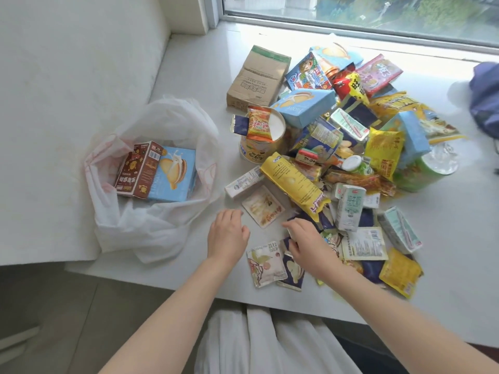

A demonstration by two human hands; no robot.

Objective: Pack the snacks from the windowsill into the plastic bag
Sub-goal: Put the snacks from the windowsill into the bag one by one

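Lying heaped, snacks (348,147) – bright pkts, boxes

A dark blue bundle of cloth (486,98) lies at the far right, below the glass window (378,12).

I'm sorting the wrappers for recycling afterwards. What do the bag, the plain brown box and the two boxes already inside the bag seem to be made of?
The bag looks like thin, translucent white plastic film: it crumples and lets light through. The brown box seems plain matte cardboard, creased and dented. The chocolate-brown box and blue box look like printed paperboard with a slight sheen.
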